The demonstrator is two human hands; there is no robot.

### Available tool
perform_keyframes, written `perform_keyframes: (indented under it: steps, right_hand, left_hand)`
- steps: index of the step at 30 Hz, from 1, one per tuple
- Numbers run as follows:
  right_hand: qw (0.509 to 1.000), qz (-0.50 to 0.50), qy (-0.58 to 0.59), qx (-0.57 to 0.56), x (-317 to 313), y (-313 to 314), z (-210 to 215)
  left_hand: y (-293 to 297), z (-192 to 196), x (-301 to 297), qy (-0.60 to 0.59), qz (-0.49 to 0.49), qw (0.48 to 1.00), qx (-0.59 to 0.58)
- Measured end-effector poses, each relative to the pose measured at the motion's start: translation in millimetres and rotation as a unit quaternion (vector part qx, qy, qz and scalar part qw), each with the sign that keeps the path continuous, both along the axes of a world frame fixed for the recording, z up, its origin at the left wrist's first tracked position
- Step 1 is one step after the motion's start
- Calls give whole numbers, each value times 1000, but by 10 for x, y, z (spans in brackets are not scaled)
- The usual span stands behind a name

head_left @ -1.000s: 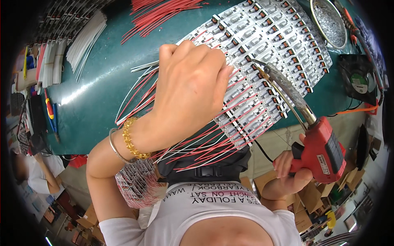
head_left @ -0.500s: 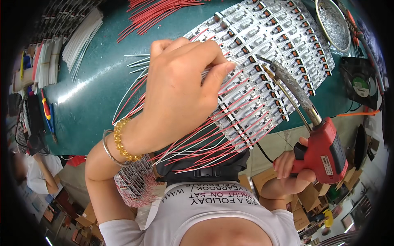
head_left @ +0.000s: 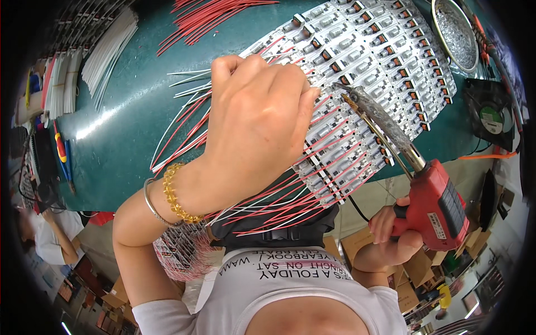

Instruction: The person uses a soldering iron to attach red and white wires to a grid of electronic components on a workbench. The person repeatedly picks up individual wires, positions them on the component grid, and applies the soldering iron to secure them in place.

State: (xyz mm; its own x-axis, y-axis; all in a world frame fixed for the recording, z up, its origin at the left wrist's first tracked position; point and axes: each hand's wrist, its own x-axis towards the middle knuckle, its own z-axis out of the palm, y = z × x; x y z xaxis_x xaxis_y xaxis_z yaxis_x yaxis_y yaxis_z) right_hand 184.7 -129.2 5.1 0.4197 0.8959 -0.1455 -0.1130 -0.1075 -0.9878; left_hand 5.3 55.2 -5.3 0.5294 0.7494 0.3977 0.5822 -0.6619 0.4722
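Observation:
My left hand (head_left: 259,114) is closed in a pinch over a sheet of small white circuit boards (head_left: 357,70). White wires (head_left: 190,76) stick out to its left, their other ends hidden under the fingers. In my right hand (head_left: 397,240) is a red soldering gun (head_left: 438,206). Its dark tip reaches up-left over the boards, just right of the left thumb and forefinger; whether it touches a board I cannot tell. Red wires (head_left: 335,145) and white ones fan out from the boards' near rows and hang past the green table's front edge.
Loose red wires (head_left: 209,19) and a white wire bundle (head_left: 114,53) lie on the green table (head_left: 134,123). At right are a round metal dish (head_left: 455,36) and a black fan (head_left: 490,114). A screwdriver (head_left: 60,146) lies at left. Another person (head_left: 56,237) sits at far left.
The soldering gun has shifted left and slightly down, bringing its tip closer to my left fingertips. My left hand has moved slightly to the right and turned a little, still pinched.

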Motion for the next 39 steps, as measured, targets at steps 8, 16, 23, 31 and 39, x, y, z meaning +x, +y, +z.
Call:
perform_keyframes:
  steps: [8,16,23,31,39]
  right_hand:
    - [997,-52,-50,-41,-135,33,20]
    - [996,-48,-70,12,-165,-3,40]
    - [998,-48,-34,25,-126,-55,-24]
    - [999,-34,-6,37,-7,-115,-6]
    - [997,-72,16,0,-24,-180,32]
  left_hand:
    - [-1,-7,-8,-3,-3,1000,-1]
    - [0,-43,4,-18,-2,1000,17]
    - [-4,-2,-8,-9,1,1000,11]
    - [-9,264,-43,-43,-12,999,-12]
    - [-64,100,27,-24,-12,997,-74]
